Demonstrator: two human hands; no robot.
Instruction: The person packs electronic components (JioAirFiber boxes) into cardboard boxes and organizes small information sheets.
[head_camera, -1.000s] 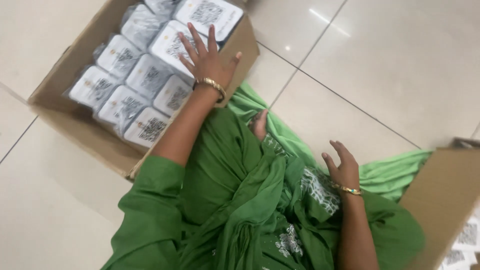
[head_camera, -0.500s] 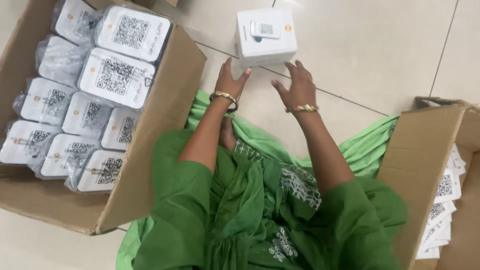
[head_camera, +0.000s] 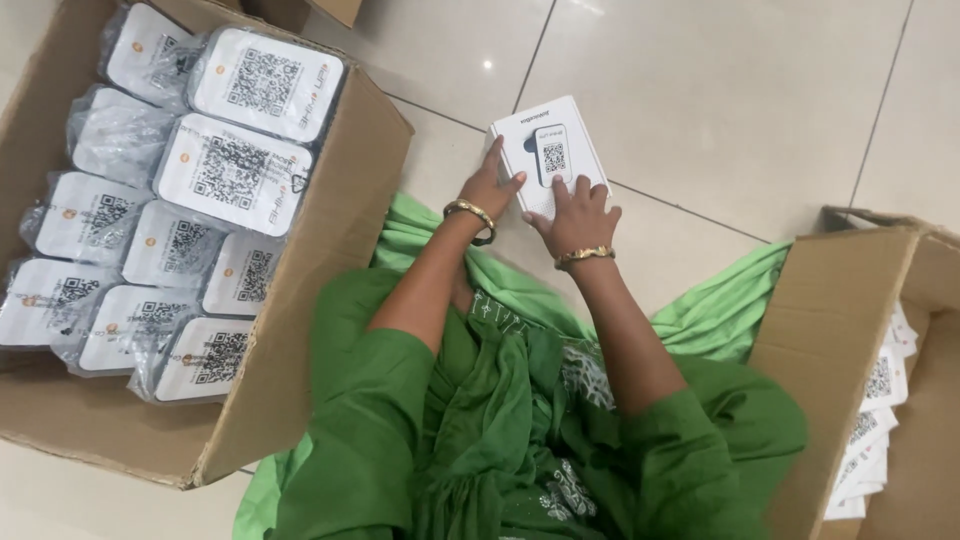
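White box (head_camera: 550, 150) lies on floor, clasped between left hand (head_camera: 490, 186) and right hand (head_camera: 578, 216)

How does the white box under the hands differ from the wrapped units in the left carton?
The white box lies alone on the floor tiles, unwrapped, both hands on it; the wrapped units sit packed in rows inside the left carton, each in clear plastic. Both are white with a square code pattern on top.

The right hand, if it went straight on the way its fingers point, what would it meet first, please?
The right hand already rests its fingers on the white box; beyond the box only bare tiled floor shows, as far as depth can be judged.
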